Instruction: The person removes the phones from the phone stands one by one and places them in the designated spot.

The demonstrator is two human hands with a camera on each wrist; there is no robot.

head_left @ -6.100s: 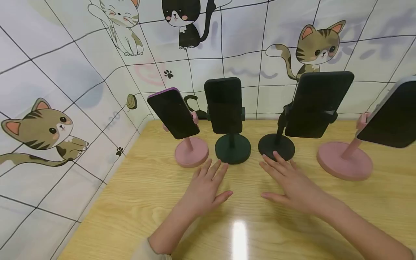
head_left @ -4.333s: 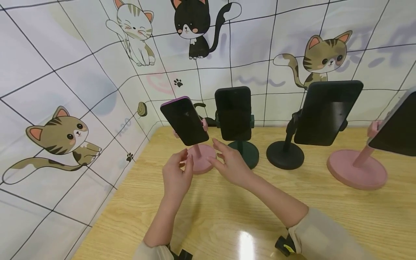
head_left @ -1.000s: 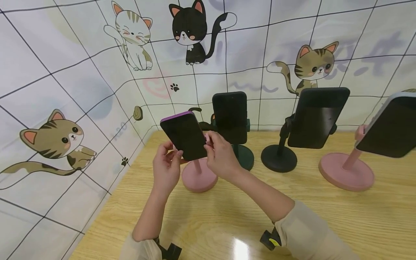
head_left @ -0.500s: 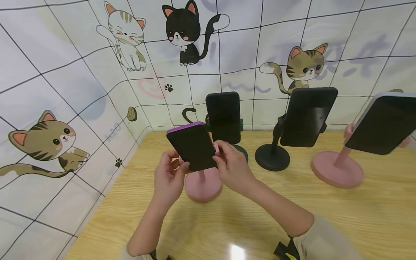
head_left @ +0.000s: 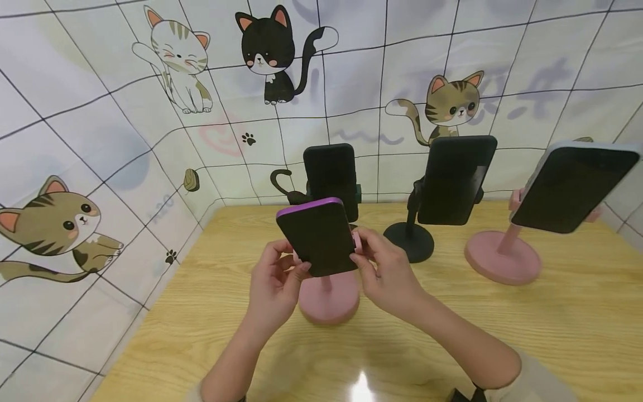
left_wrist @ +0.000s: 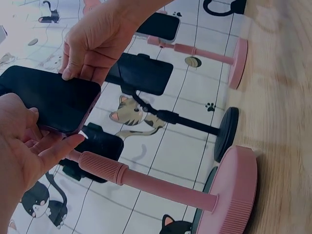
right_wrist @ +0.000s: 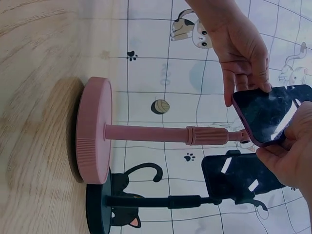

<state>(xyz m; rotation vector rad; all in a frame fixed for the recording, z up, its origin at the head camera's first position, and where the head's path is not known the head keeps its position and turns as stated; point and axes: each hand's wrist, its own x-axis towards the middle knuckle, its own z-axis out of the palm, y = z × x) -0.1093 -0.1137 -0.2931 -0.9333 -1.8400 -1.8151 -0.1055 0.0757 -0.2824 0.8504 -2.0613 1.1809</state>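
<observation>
A purple-edged phone (head_left: pixel 321 237) with a dark screen sits tilted in a pink phone stand (head_left: pixel 329 301). My left hand (head_left: pixel 273 282) pinches the phone's left side at the clamp, thumb in front and fingers curled behind. On the opposite side my right hand (head_left: pixel 394 273) grips the pink clamp arm (head_left: pixel 358 242) and phone edge between thumb and fingers. The right wrist view shows the stand's ribbed collar (right_wrist: pixel 208 136) and round base (right_wrist: pixel 92 131); whether the base touches the table cannot be told. Both hands hide part of the clamp.
Behind the held phone stands a green stand with a black phone (head_left: pixel 330 176). Further right are a black stand (head_left: pixel 409 241) with a dark phone and another pink stand (head_left: pixel 504 257) with a white-edged phone. A cat-print wall covering (head_left: pixel 361 72) borders the wooden table (head_left: pixel 201 312).
Earlier both hands lay spread on the table, then reached to the leftmost pink stand and took hold of its sides. Stand and phone have since come nearer and rightward, before the green stand.
</observation>
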